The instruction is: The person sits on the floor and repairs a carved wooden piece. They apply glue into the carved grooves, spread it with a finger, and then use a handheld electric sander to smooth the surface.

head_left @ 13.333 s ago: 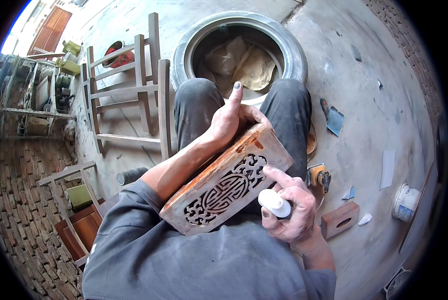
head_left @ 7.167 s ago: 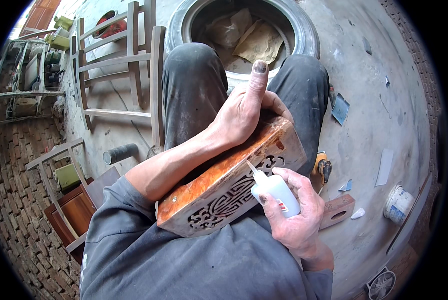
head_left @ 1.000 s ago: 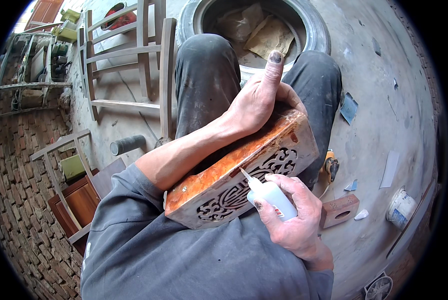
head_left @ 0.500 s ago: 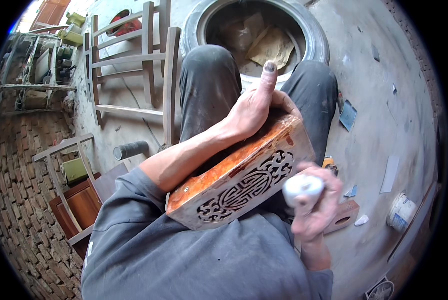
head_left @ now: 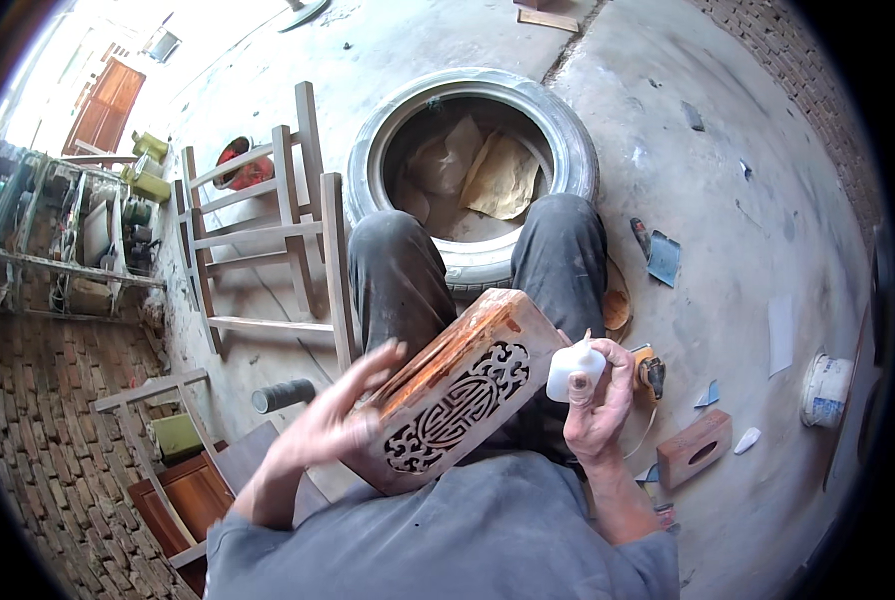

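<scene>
A carved wooden box [head_left: 458, 395] lies across the person's lap, its fretwork face turned up toward the camera. The left hand [head_left: 333, 425] is at the box's left end, blurred, fingers spread open; the fingertips overlap the box's edge, but whether they grip it cannot be told. The right hand [head_left: 598, 405] is just right of the box, closed around a small white bottle [head_left: 574, 368], nozzle pointing up, the bottle close to the box's right corner. Beyond the box, past the knees, a tyre [head_left: 473, 160] lies flat on the concrete floor [head_left: 728, 200] with crumpled paper inside. Left of the box stands a bare wooden chair frame [head_left: 258, 240]. Right of the box, on the floor, lie a small wooden block [head_left: 695, 447] and, farther out, a white tub [head_left: 826, 390].
</scene>
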`<control>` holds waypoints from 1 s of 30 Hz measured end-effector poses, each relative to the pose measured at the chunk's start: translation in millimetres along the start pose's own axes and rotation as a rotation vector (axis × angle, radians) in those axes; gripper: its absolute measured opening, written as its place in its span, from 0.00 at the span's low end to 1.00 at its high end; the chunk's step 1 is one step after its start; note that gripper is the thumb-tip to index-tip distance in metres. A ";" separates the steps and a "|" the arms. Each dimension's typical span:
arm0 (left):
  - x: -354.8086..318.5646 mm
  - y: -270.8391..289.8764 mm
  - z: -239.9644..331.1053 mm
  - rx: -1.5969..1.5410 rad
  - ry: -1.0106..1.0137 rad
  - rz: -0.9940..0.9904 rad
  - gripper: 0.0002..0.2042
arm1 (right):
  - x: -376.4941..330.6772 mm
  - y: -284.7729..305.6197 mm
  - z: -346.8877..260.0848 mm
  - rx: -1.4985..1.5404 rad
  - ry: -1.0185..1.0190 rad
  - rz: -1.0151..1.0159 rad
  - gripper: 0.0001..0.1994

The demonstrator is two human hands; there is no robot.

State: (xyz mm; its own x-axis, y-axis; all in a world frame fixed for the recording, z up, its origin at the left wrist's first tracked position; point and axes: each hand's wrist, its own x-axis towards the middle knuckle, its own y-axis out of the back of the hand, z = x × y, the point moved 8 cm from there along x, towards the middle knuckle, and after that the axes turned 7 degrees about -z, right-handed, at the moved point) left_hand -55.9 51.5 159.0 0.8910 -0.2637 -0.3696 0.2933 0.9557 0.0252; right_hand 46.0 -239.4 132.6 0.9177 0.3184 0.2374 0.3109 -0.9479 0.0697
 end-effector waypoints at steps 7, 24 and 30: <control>-48.5 -57.2 50.6 1.118 0.068 0.238 0.61 | -2.2 -10.9 -7.9 0.051 -0.033 -0.013 0.25; -54.6 -33.4 52.5 1.117 -0.058 0.397 0.63 | -16.6 -25.1 -22.1 0.062 0.090 -0.020 0.26; -42.9 -8.5 86.1 1.182 -0.262 0.305 0.60 | -10.9 -6.6 -47.4 -0.015 0.142 -0.026 0.27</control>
State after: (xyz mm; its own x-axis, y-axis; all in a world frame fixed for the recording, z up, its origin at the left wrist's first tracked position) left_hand -66.8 43.4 254.6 0.9798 -0.1997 -0.0092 0.0731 0.3152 0.9462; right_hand 22.3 -237.2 175.5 0.8646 0.3396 0.3702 0.3298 -0.9396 0.0917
